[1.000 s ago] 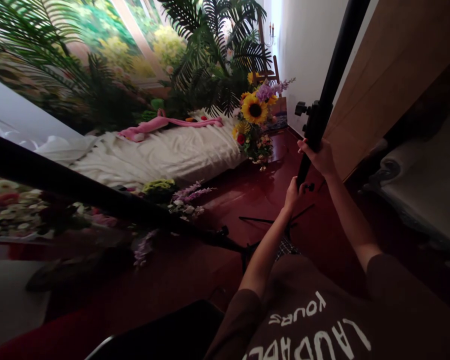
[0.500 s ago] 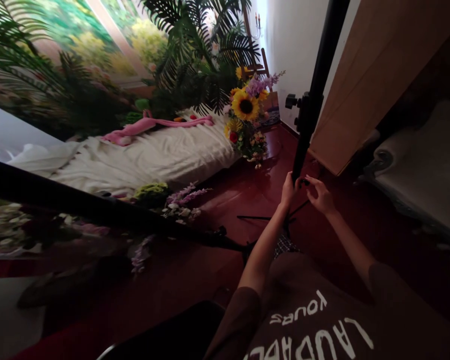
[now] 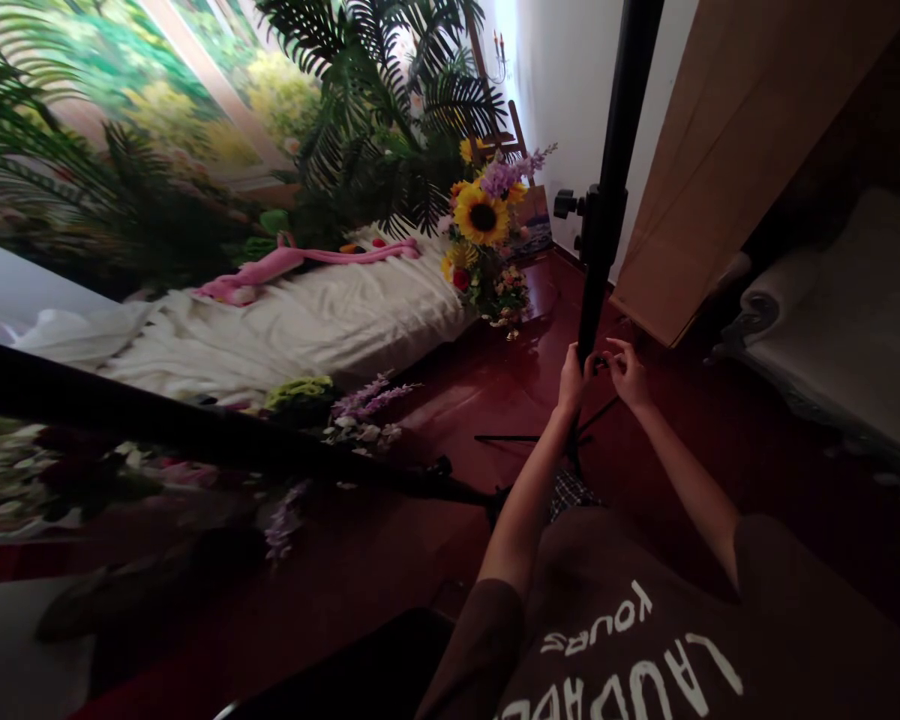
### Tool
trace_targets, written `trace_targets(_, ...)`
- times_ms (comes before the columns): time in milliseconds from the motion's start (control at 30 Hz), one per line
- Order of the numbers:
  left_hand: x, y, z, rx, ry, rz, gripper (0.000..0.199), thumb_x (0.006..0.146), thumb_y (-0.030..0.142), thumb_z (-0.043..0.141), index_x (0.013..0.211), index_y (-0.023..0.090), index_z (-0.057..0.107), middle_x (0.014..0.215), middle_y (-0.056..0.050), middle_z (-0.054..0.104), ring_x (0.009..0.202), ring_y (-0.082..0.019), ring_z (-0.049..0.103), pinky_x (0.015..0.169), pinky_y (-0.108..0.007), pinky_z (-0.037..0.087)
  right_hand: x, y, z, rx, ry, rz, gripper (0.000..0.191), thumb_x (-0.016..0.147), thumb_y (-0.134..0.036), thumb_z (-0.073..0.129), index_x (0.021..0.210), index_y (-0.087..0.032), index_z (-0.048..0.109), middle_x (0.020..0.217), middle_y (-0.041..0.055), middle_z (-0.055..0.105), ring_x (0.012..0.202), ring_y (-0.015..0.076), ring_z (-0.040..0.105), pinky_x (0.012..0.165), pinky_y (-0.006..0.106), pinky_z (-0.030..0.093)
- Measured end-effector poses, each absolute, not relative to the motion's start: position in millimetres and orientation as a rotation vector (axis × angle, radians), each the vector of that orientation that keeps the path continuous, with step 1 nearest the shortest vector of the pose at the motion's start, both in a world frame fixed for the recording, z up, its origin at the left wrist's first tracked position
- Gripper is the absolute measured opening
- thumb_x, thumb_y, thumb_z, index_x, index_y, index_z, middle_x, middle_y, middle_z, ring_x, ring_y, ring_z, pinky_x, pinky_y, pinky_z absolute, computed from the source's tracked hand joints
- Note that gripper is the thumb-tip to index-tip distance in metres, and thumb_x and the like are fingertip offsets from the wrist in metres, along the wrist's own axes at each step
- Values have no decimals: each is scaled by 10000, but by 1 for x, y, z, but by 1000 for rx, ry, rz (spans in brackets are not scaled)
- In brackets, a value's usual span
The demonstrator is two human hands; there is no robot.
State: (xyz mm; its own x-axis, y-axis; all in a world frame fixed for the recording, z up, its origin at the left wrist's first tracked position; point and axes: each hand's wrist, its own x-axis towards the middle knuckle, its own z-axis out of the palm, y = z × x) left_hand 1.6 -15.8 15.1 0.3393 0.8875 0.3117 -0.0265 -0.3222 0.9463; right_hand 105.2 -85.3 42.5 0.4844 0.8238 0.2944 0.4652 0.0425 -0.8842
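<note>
A black light stand rises in front of me, slightly tilted in view, with its thin legs spread on the floor. My left hand is wrapped round the lower part of its pole. Beside it, my right hand has its thumb and fingertips closed at a small dark knob on the pole's right side. Further up the pole sits a collar with another black knob, untouched. The exact contact of the right fingertips is small and dim.
A second black pole slants across the left. Beyond it are a white-draped bench with a pink plush toy, a sunflower arrangement and palm fronds. A wooden panel and a pale sofa stand at right.
My right hand has moved slightly left, its fingertips closing in on the small knob. The left hand keeps its hold on the pole. The view has shifted a little.
</note>
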Motion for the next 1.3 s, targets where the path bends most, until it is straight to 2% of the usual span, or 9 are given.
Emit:
trace_targets(167,0,-17,18,1640,786,1161,229,926,368,491,1088,207,486,940,-61,638,781,-129,622,720,-246,478,99,-68,46,-1475,-770,733,282,891,-401,518,1045,-214,662,693,-14,677,434,74,514,426,174,403)
trace_targets(233,0,-16,17,1649,783,1155,243,927,372,490,1098,199,478,951,-66,638,790,-128,623,720,-241,476,100,-62,51,-1366,-539,1014,212,895,-267,488,1008,-193,652,466,-83,524,307,54,359,333,156,288)
trace_targets(333,1,-14,14,1665,788,1165,266,925,378,494,1113,191,474,961,-79,641,804,-138,624,728,-250,480,107,-56,62,-1142,-164,1450,224,904,-129,387,830,-169,595,358,-115,336,259,46,257,284,130,210)
trace_targets(533,-3,-15,6,1645,772,1165,366,908,414,519,1199,193,488,1036,-103,655,910,-166,634,830,-297,496,109,-61,73,-985,38,1566,297,913,-68,352,651,-196,405,387,-93,360,299,30,333,319,89,290)
trace_targets(667,-29,-35,-23,1519,878,1137,384,886,442,544,1149,162,543,1125,-128,645,1000,-179,631,881,-315,494,97,-75,64,-985,90,1524,260,961,-283,403,741,-182,496,477,-38,531,372,64,463,344,136,343)
trace_targets(767,-68,-66,-55,1413,1061,985,367,891,495,495,930,152,618,917,-87,684,854,-161,648,827,-301,503,83,-87,48,-1063,165,1472,275,960,-305,390,736,-187,498,487,-36,545,382,69,470,363,143,344)
trace_targets(900,-132,-111,-76,1165,1364,1159,409,875,546,473,871,162,613,827,-49,676,760,-143,634,750,-272,501,53,-101,21,-1202,171,1503,220,915,-187,421,705,-181,488,481,-49,526,375,52,457,384,132,345)
trace_targets(1067,-199,-136,-51,862,1838,1599,371,910,511,409,809,177,539,746,-9,593,698,-127,580,719,-266,472,-1,-106,3,-1302,96,1644,189,905,-178,433,729,-178,499,508,-48,539,392,52,472,402,137,365)
trace_targets(1300,-250,-117,-10,875,1976,1953,455,794,490,652,1087,196,465,1087,-73,553,961,-144,591,843,-270,494,-86,-98,15,-1326,-157,2105,184,932,-211,440,790,-160,544,551,-28,556,377,51,414,337,131,257)
